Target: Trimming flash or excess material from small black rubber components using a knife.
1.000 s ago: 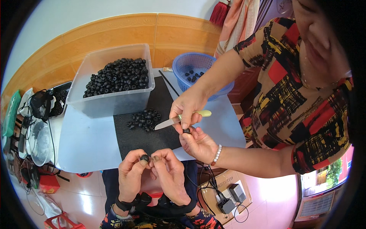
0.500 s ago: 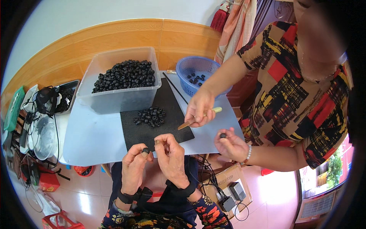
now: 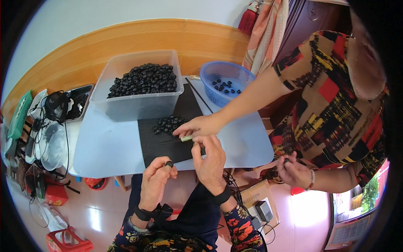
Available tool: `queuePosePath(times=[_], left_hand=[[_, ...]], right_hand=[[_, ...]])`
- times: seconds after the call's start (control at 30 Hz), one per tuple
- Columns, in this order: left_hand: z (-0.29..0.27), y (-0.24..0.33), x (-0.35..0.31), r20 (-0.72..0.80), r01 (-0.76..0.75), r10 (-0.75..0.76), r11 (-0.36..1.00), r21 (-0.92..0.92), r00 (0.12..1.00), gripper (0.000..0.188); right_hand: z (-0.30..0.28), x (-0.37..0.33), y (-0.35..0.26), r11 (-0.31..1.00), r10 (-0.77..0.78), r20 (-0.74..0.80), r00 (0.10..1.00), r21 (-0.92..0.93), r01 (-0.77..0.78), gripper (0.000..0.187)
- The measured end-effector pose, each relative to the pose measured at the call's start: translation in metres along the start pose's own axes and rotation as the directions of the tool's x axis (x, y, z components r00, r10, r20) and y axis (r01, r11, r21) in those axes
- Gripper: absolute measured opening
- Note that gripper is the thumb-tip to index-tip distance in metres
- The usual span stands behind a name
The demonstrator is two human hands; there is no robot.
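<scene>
Near the table's front edge, my left hand point(image 3: 154, 183) pinches a small black rubber ring point(image 3: 169, 164) between thumb and fingertips. My right hand point(image 3: 211, 164) is raised to its right, apart from it. Its thumb and bent fingers come together; anything between them is too small to make out. Just beyond, a co-worker's hand point(image 3: 205, 126) grips a pale green handle point(image 3: 187, 137) beside a pile of similar black pieces point(image 3: 168, 124) on a black mat point(image 3: 157, 148). The co-worker's other hand point(image 3: 294, 172) holds another small black piece point(image 3: 286, 160).
A clear plastic bin point(image 3: 136, 108) full of black pieces stands at the back of the pale table point(image 3: 105, 147). Right of it, a blue basket point(image 3: 215, 94) holds several more. Cables and trays crowd the left side; a cardboard box point(image 3: 256, 197) lies on the floor.
My right hand has moved right, away from my left, which keeps its black ring. The co-worker's knife hand has reached left to the pile; their other hand has drawn back right.
</scene>
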State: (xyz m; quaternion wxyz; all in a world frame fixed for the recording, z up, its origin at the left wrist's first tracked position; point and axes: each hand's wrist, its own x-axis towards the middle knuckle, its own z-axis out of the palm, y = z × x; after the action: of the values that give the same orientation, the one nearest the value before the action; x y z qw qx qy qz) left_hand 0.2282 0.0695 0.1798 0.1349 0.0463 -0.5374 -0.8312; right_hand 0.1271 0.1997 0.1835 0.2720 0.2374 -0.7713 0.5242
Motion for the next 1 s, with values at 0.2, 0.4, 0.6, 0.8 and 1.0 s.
queuePosePath(times=[0.2, 0.4, 0.6, 0.8, 1.0], left_hand=[[-0.026, 0.006, 0.011, -0.053, 0.010, -0.011, 1.000, -0.023, 0.999, 0.016], [-0.041, 0.008, 0.017, -0.080, 0.025, -0.031, 0.997, -0.080, 0.996, 0.017], [-0.052, 0.005, 0.021, 0.040, 0.032, -0.023, 0.969, -0.244, 0.999, 0.018], [-0.051, 0.001, 0.024, 0.082, 0.021, 0.001, 0.964, -0.263, 0.997, 0.019], [-0.057, -0.004, 0.029, 0.093, 0.003, 0.020, 0.970, -0.243, 0.995, 0.020]], right_hand=[[0.036, 0.011, 0.007, 0.991, -0.085, 0.209, 0.974, -0.079, 0.103, 0.018], [0.065, 0.011, 0.020, 0.916, -0.188, 0.440, 0.878, -0.243, 0.318, 0.018], [0.077, 0.020, 0.033, 0.864, -0.266, 0.519, 0.812, -0.245, 0.440, 0.014], [0.067, 0.027, 0.041, 0.877, -0.313, 0.569, 0.760, -0.135, 0.461, 0.025], [0.069, 0.023, 0.049, 0.873, -0.322, 0.553, 0.769, -0.141, 0.467, 0.028]])
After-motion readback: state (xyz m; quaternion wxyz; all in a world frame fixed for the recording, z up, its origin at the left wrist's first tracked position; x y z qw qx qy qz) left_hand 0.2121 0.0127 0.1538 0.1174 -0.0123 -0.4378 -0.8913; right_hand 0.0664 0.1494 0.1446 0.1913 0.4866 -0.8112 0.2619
